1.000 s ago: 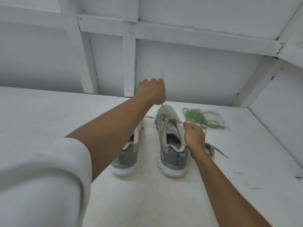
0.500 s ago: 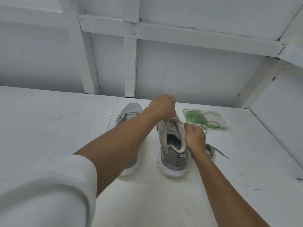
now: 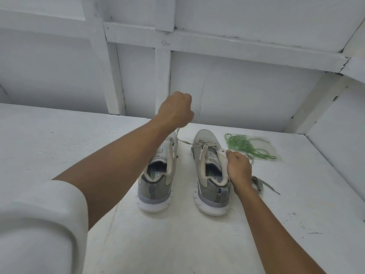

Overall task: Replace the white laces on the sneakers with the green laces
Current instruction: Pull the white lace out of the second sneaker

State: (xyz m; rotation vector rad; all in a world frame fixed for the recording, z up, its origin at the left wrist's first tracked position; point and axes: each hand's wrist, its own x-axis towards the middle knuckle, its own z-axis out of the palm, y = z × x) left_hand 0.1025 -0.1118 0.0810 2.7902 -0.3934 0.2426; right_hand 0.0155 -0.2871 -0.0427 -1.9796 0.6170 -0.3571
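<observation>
Two grey sneakers stand side by side on a white surface, heels toward me. My left hand (image 3: 176, 110) is raised above and behind the left sneaker (image 3: 158, 175), gripping a white lace (image 3: 182, 141) that runs taut down to the right sneaker's (image 3: 209, 175) eyelets. My right hand (image 3: 238, 167) grips the right sneaker's collar and tongue on its right side. A tangle of green laces (image 3: 244, 145) lies just right of that shoe's toe. A loose white lace (image 3: 260, 183) lies behind my right wrist.
The white surface (image 3: 59, 147) ends at a white panelled wall (image 3: 237, 91) close behind the shoes, and an angled white panel (image 3: 335, 151) closes in the right side. The green laces rest on a clear plastic bag (image 3: 266, 144).
My left hand has gone from down at the right sneaker's laces up and to the left, drawing the white lace out. My right hand has stayed on the shoe.
</observation>
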